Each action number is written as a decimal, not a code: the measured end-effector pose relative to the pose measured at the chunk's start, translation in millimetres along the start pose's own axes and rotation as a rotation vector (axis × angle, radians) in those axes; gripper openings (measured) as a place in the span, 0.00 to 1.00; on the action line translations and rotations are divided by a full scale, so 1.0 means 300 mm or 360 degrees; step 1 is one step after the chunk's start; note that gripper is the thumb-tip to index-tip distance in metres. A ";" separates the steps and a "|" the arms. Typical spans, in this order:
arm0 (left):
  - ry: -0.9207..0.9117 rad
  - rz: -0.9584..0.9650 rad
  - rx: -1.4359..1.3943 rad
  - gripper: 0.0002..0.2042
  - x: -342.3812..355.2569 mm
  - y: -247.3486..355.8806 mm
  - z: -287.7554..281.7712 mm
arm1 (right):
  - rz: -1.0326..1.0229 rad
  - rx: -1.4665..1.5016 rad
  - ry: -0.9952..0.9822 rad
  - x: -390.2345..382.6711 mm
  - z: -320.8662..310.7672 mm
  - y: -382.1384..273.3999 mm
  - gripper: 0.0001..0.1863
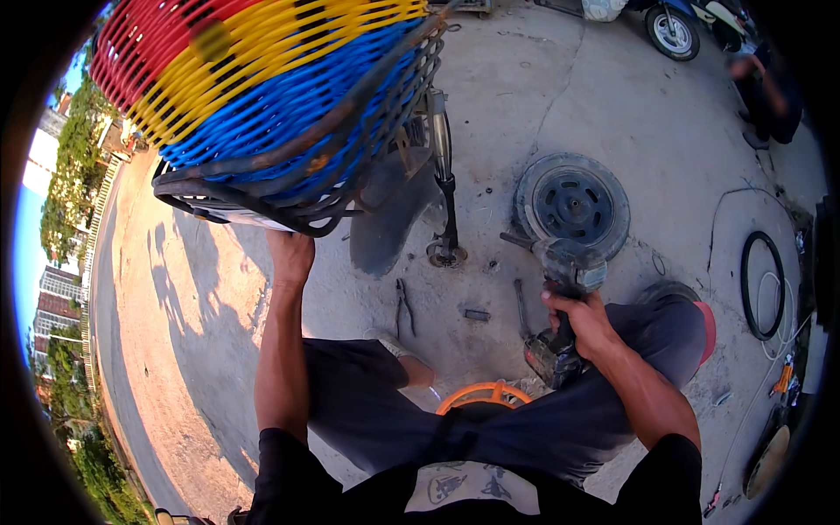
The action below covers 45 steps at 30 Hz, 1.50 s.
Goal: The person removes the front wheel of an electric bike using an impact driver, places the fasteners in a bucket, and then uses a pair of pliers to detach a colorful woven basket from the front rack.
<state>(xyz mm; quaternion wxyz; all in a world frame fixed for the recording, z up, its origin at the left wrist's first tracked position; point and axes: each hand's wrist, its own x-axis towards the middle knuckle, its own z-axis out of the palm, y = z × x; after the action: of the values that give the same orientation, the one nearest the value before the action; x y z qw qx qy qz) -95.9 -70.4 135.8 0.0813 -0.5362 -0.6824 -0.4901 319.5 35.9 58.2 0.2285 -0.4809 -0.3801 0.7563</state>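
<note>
My left hand [290, 255] reaches beneath the woven red, yellow and blue basket [280, 96] with its dark rusty frame; its fingertips and what they grip are hidden. My right hand [577, 319] is closed round the handle of a dark cordless impact wrench [569, 261], its socket pointing left. Beside the basket stands a bare front fork [442, 192] with a black mudguard [389, 236]. A removed wheel [573, 203] lies behind the wrench. Pliers [404, 306], a small socket [477, 313] and a long spanner [521, 311] lie on the concrete between my knees.
An orange stool [483, 392] is beneath me. At the right are a black tyre ring [761, 284], a thin hose [726, 420] and scattered tools [780, 381]. A crouching person [770, 101] and a scooter [672, 35] are at the back right. A sunlit road [140, 306] runs along the left.
</note>
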 end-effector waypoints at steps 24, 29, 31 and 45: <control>0.0115 -0.0270 -0.0280 0.12 0.047 -0.139 -0.038 | 0.0098 0.0299 -0.0346 0.148 0.172 0.068 0.08; -0.0055 -0.0326 -0.0343 0.12 0.044 -0.153 -0.054 | 0.0320 0.0500 -0.0449 0.159 0.155 0.049 0.10; -0.0014 -0.0370 -0.0465 0.12 0.040 -0.153 -0.049 | 0.0399 0.0593 -0.0508 0.169 0.148 0.049 0.11; -0.0096 -0.0152 0.0058 0.16 0.041 -0.109 -0.035 | 0.0099 0.0124 -0.0403 0.164 0.154 0.074 0.08</control>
<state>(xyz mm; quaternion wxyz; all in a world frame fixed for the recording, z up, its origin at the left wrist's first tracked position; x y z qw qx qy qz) -132.0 -68.5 130.0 0.0470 -0.5161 -0.7181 -0.4645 257.1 41.1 25.0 0.1736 -0.3840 -0.3609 0.8319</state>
